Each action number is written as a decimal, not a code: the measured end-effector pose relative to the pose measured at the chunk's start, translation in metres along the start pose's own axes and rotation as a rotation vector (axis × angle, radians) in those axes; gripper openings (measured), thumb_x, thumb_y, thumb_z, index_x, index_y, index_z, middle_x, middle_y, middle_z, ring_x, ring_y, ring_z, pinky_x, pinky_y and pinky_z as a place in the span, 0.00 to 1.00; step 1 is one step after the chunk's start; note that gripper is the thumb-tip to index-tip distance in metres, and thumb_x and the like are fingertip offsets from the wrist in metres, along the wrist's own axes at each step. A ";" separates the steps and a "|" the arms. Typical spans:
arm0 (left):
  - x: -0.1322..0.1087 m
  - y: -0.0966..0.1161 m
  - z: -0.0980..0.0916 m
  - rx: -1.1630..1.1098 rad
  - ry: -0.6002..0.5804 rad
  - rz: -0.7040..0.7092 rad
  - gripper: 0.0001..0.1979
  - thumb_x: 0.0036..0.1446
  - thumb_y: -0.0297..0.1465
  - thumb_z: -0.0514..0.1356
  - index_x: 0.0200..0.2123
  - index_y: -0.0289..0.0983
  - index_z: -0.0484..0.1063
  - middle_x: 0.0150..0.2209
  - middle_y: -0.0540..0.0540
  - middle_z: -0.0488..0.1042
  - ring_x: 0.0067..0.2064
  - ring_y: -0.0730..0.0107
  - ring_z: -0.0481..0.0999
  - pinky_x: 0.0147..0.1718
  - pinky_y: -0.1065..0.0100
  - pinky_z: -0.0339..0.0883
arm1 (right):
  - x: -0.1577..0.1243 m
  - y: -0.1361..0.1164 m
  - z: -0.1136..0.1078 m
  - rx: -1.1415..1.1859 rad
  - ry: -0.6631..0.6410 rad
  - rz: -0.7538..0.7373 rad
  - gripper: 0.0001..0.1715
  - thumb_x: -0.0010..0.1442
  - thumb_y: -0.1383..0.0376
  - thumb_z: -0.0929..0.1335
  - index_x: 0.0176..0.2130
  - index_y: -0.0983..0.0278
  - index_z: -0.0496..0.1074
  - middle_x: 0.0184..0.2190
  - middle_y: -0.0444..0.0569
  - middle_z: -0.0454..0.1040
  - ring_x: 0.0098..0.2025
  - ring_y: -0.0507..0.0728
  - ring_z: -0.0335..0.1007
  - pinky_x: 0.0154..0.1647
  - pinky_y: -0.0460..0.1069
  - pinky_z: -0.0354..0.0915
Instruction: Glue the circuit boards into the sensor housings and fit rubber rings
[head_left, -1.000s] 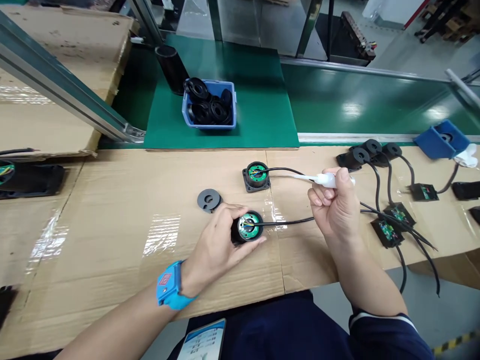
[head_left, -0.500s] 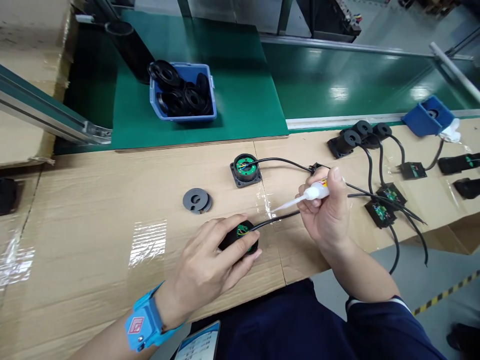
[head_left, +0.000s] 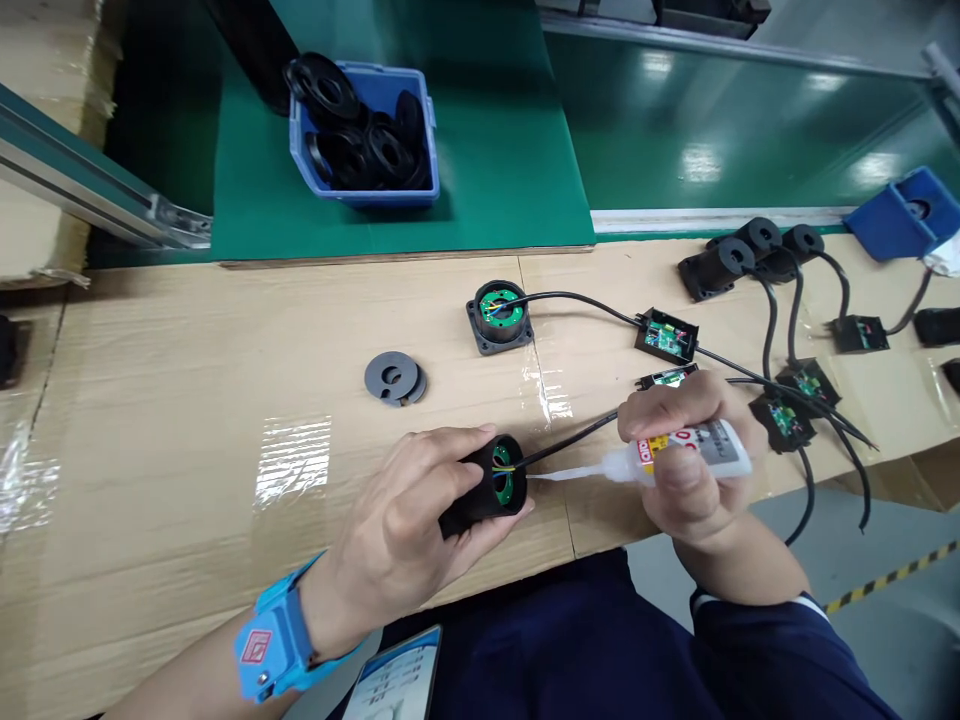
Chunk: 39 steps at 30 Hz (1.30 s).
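Note:
My left hand (head_left: 409, 510) is wrapped round a black cylindrical housing (head_left: 469, 500), tilted so its open end faces right. Inside that end shows a green ring-shaped circuit board (head_left: 505, 487) with thin coloured wires, and a black cable (head_left: 574, 438) runs out to the right. My right hand (head_left: 694, 455) grips a white glue bottle (head_left: 716, 447) lying nearly level. Its long thin nozzle (head_left: 566, 473) points left, the tip at the housing's rim; whether it touches I cannot tell. Beyond my left hand lie grey slotted discs (head_left: 391, 376), overlapping.
Another housing (head_left: 501, 318) with a green board stands behind, cabled to a small open circuit box (head_left: 666, 336). Several black housings (head_left: 720, 268) and cables lie at right. A blue bin (head_left: 367, 195) of black rings sits on a green board (head_left: 517, 190); a blue box (head_left: 904, 215) stands far right.
The housing in my left hand has turned so its open end faces the right. The glue bottle has swung level and its nozzle tip has come down to the rim. My view has shifted slightly.

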<state>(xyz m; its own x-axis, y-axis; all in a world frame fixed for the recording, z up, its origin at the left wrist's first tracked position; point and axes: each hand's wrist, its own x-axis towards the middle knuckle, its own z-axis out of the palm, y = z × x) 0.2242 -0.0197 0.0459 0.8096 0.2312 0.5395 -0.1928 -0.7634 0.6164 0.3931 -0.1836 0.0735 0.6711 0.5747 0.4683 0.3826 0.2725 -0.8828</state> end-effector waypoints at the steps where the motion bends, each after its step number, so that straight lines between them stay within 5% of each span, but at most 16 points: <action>1: 0.000 0.000 0.000 0.006 -0.009 -0.012 0.29 0.54 0.31 0.72 0.53 0.46 0.60 0.50 0.42 0.78 0.47 0.59 0.83 0.40 0.56 0.83 | -0.001 0.000 -0.001 -0.019 -0.015 0.002 0.09 0.63 0.56 0.70 0.37 0.58 0.76 0.21 0.43 0.67 0.18 0.52 0.55 0.15 0.50 0.50; 12: 0.005 0.004 -0.002 0.058 -0.045 -0.007 0.19 0.56 0.31 0.71 0.41 0.46 0.62 0.49 0.45 0.78 0.49 0.62 0.82 0.40 0.57 0.84 | -0.001 -0.004 -0.001 -0.045 -0.136 0.073 0.08 0.62 0.58 0.73 0.39 0.58 0.75 0.26 0.44 0.73 0.20 0.50 0.62 0.18 0.50 0.58; 39: 0.007 0.000 -0.004 0.077 -0.023 0.090 0.20 0.53 0.29 0.73 0.39 0.43 0.64 0.48 0.42 0.79 0.47 0.59 0.83 0.36 0.59 0.83 | 0.005 -0.007 0.000 -0.060 -0.183 0.050 0.11 0.62 0.58 0.74 0.37 0.63 0.73 0.26 0.43 0.71 0.21 0.49 0.64 0.19 0.48 0.61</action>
<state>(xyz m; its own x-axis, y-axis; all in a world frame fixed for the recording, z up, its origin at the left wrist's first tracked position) 0.2280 -0.0157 0.0517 0.8036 0.1463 0.5769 -0.2227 -0.8250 0.5194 0.3939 -0.1829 0.0821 0.5655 0.7186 0.4048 0.3929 0.1968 -0.8983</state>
